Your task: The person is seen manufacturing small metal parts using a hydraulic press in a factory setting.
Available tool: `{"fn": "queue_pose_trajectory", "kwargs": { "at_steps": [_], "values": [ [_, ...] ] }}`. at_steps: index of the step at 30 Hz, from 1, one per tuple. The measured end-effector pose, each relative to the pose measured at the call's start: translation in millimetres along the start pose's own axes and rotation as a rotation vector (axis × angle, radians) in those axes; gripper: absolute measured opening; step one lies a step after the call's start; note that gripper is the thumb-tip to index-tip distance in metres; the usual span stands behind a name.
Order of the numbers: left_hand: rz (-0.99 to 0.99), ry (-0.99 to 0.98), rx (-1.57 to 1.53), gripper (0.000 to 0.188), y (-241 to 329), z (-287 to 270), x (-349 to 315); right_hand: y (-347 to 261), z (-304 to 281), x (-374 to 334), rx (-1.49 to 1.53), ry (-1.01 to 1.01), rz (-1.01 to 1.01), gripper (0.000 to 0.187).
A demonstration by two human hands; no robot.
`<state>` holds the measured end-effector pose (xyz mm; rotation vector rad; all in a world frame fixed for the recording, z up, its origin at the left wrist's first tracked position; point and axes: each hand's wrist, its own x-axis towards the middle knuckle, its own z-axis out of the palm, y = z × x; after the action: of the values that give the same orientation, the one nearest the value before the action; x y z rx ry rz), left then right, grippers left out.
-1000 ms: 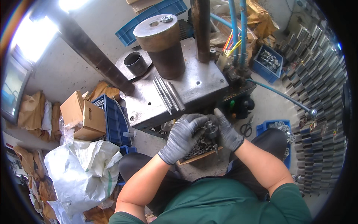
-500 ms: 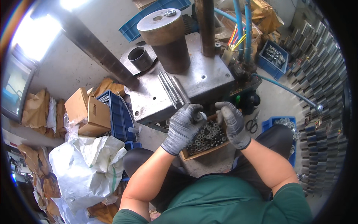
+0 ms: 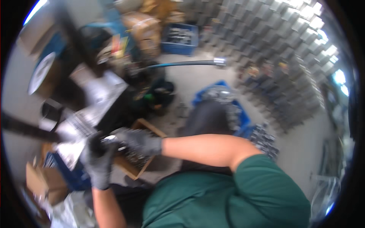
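Observation:
My left hand (image 3: 98, 161), in a grey glove, is closed on a small shiny round metal part (image 3: 109, 139). My right hand (image 3: 138, 141), gloved alike, meets it from the right with its fingers curled against the same part. Motion blur hides the part's details and the exact finger contact. Just below the hands stands an open cardboard box (image 3: 133, 173) with small metal pieces in it, partly covered by my right hand. Beyond the left hand, thin metal rods (image 3: 81, 124) lie on the steel press table (image 3: 100, 89).
Blue bins of metal parts stand at the back (image 3: 180, 47) and beside my right knee (image 3: 243, 117). A blue hose (image 3: 182, 64) juts over the floor. Stacked metal pieces (image 3: 266, 49) line the right. Dark steel columns (image 3: 74, 34) rise at the left.
The view has swung right, so the press table now sits at the left. My right hand has come over to the left hand and the round metal part; before, they were apart.

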<state>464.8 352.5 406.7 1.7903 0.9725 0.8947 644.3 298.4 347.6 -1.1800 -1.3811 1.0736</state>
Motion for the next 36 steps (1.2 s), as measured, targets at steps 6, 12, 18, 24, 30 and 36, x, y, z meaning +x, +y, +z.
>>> {"fn": "queue_pose_trajectory", "kwargs": {
  "at_steps": [6,12,18,24,30,36],
  "values": [
    [0.175,-0.029,-0.133,0.047,-35.9,6.6,29.6,-13.3,-0.1,-13.6,0.745,-0.039,0.2,0.028],
    [0.179,-0.118,-0.23,0.043,-42.0,40.1,59.2,-36.2,-35.6,-51.0,0.688,0.146,0.209,0.044],
    [0.21,-0.078,-0.085,0.037,-15.9,48.4,47.5,-137.5,-141.0,-165.4,0.602,0.463,0.147,0.055],
    [0.053,-0.365,-0.14,0.033,-10.2,64.1,25.0,-136.0,-241.0,-325.6,0.249,0.789,0.195,0.061],
    [0.17,-0.521,0.025,0.045,-21.5,86.0,-1.0,-38.8,-258.1,-497.1,0.187,1.109,0.744,0.027],
    [0.144,-0.682,0.107,0.056,-36.5,91.3,-19.0,-19.7,-238.5,-609.7,0.144,1.404,1.124,0.023]
  ]
}}
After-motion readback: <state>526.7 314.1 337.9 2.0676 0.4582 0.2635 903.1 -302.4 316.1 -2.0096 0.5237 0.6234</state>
